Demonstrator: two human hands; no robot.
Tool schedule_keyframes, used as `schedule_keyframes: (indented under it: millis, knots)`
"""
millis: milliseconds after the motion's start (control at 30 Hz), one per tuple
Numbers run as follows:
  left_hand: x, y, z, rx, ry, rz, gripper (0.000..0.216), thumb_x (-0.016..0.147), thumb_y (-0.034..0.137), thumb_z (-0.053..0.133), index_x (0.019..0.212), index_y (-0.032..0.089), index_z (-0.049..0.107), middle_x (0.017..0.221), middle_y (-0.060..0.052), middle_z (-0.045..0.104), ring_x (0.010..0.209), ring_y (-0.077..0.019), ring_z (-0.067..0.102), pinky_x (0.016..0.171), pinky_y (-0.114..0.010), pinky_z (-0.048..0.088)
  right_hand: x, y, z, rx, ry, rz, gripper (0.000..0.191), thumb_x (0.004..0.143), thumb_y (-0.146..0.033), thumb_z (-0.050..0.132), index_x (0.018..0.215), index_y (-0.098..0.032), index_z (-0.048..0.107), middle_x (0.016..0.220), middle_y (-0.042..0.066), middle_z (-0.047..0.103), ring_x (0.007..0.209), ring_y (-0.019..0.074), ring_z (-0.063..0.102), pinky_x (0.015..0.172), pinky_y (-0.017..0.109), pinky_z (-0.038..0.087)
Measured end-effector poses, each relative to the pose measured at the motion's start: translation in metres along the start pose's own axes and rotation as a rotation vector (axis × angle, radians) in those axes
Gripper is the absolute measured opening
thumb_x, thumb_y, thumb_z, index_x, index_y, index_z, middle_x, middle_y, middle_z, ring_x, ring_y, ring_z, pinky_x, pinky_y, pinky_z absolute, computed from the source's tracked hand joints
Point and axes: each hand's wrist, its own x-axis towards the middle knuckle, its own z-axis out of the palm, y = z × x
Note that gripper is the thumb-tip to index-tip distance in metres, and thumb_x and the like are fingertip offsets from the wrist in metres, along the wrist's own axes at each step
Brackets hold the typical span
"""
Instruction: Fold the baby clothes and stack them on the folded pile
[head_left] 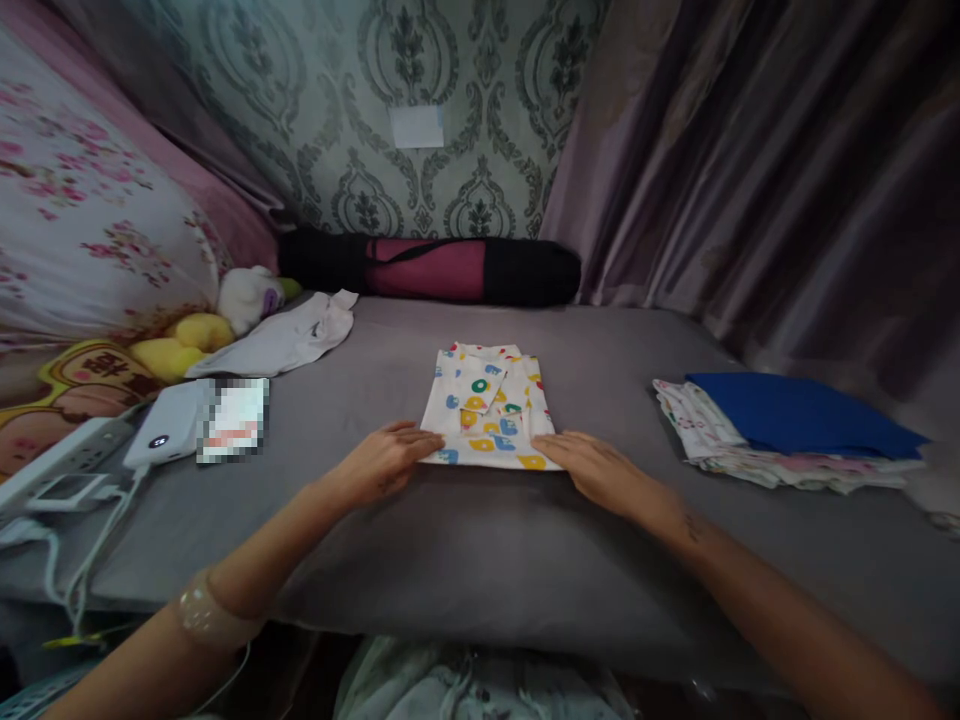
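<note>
A white garment (491,445) printed with yellow, blue, green and red figures lies folded in front of me, its sleeve-like flaps folded onto the middle. It looks like a small shirt. My left hand (386,462) holds its near left corner, fingers on top of the cloth. At the near right corner, my right hand (600,468) grips it in the same way. Both thumbs are mostly hidden. The near edge of the cloth runs straight between the two hands.
Folded clothes (697,440) with a blue cloth (802,412) on top lie right. Left are a white cloth (300,335), a power bank (169,425), a power strip (71,460) and plush toys (176,345). A long black-and-maroon bag (427,268) lies along the wall.
</note>
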Motion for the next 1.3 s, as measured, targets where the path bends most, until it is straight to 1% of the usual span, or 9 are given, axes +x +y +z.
schedule_keyframes:
  millis: [67, 167, 333, 433, 567, 700, 833, 1033, 1300]
  knots:
    - [-0.007, 0.007, -0.006, -0.094, 0.031, -0.026, 0.056, 0.077, 0.011, 0.041, 0.129, 0.027, 0.053, 0.128, -0.003, 0.061, 0.116, -0.0192, 0.057, 0.105, -0.037, 0.039, -0.007, -0.003, -0.007, 0.058, -0.038, 0.013, 0.067, 0.076, -0.001, 0.035, 0.135, -0.029, 0.052, 0.133, 0.002, 0.057, 0.12, 0.0177, 0.054, 0.104, 0.038, 0.041]
    - [-0.002, 0.007, -0.012, -0.264, 0.105, -0.184, 0.041, 0.083, 0.022, 0.043, 0.119, 0.027, 0.062, 0.113, -0.003, 0.069, 0.097, -0.019, 0.065, 0.087, -0.03, 0.049, -0.001, 0.002, -0.021, 0.127, -0.037, 0.088, 0.059, 0.078, -0.006, 0.037, 0.129, -0.029, 0.057, 0.127, 0.003, 0.062, 0.114, 0.0188, 0.057, 0.097, 0.033, 0.045]
    - [0.033, -0.017, -0.013, -0.537, 0.389, -0.486, 0.028, 0.08, 0.04, 0.055, 0.094, 0.02, 0.07, 0.083, -0.003, 0.071, 0.076, -0.0174, 0.064, 0.071, -0.026, 0.05, 0.04, 0.026, -0.039, 0.31, 0.102, 0.17, 0.031, 0.087, -0.023, 0.043, 0.106, -0.021, 0.068, 0.094, 0.002, 0.071, 0.083, 0.0172, 0.064, 0.073, 0.025, 0.047]
    - [0.057, -0.037, -0.008, -0.725, 0.508, -0.524, 0.032, 0.075, 0.041, 0.061, 0.09, 0.015, 0.069, 0.079, -0.004, 0.07, 0.074, -0.0177, 0.063, 0.068, -0.027, 0.05, 0.065, 0.045, -0.037, 0.32, 0.229, 0.304, 0.027, 0.086, -0.033, 0.048, 0.082, -0.016, 0.069, 0.069, 0.001, 0.066, 0.063, 0.0143, 0.057, 0.058, 0.022, 0.042]
    - [0.086, -0.059, -0.001, -0.871, 0.537, -0.555, 0.032, 0.076, 0.037, 0.057, 0.095, 0.013, 0.068, 0.084, -0.006, 0.07, 0.074, -0.0167, 0.063, 0.066, -0.027, 0.05, 0.093, 0.068, -0.018, 0.379, 0.319, 0.478, 0.02, 0.081, -0.027, 0.054, 0.08, -0.014, 0.069, 0.069, 0.003, 0.067, 0.065, 0.0152, 0.059, 0.057, 0.022, 0.044]
    - [0.116, -0.076, 0.004, -0.766, 0.493, -0.784, 0.025, 0.079, 0.028, 0.051, 0.09, 0.012, 0.067, 0.08, -0.008, 0.068, 0.072, -0.0178, 0.063, 0.061, -0.027, 0.049, 0.115, 0.085, 0.0, 0.412, 0.333, 0.612, 0.021, 0.081, -0.025, 0.054, 0.089, -0.015, 0.072, 0.074, 0.005, 0.071, 0.073, 0.0186, 0.064, 0.061, 0.025, 0.048]
    - [0.141, -0.085, 0.006, -0.494, 0.484, -0.931, 0.019, 0.083, 0.026, 0.05, 0.085, 0.016, 0.066, 0.081, -0.01, 0.068, 0.082, -0.0228, 0.064, 0.07, -0.032, 0.049, 0.136, 0.093, 0.004, 0.31, 0.277, 0.758, 0.025, 0.083, -0.027, 0.052, 0.094, -0.016, 0.072, 0.087, 0.009, 0.073, 0.082, 0.0209, 0.067, 0.067, 0.026, 0.05]
    - [0.157, -0.082, 0.016, -0.253, 0.509, -0.929, 0.028, 0.092, 0.029, 0.037, 0.103, 0.019, 0.061, 0.098, -0.014, 0.068, 0.096, -0.0271, 0.063, 0.076, -0.037, 0.047, 0.163, 0.103, -0.001, 0.166, 0.196, 0.891, 0.032, 0.089, -0.029, 0.044, 0.098, -0.015, 0.072, 0.099, 0.015, 0.071, 0.094, 0.0254, 0.066, 0.076, 0.032, 0.051]
    - [0.156, -0.069, 0.025, -0.103, 0.333, -0.95, 0.034, 0.096, 0.031, 0.026, 0.117, 0.017, 0.049, 0.103, -0.018, 0.067, 0.096, -0.0296, 0.065, 0.077, -0.039, 0.047, 0.162, 0.076, 0.011, 0.117, 0.197, 0.913, 0.037, 0.094, -0.025, 0.036, 0.118, -0.008, 0.058, 0.111, 0.024, 0.065, 0.104, 0.0301, 0.063, 0.084, 0.04, 0.049]
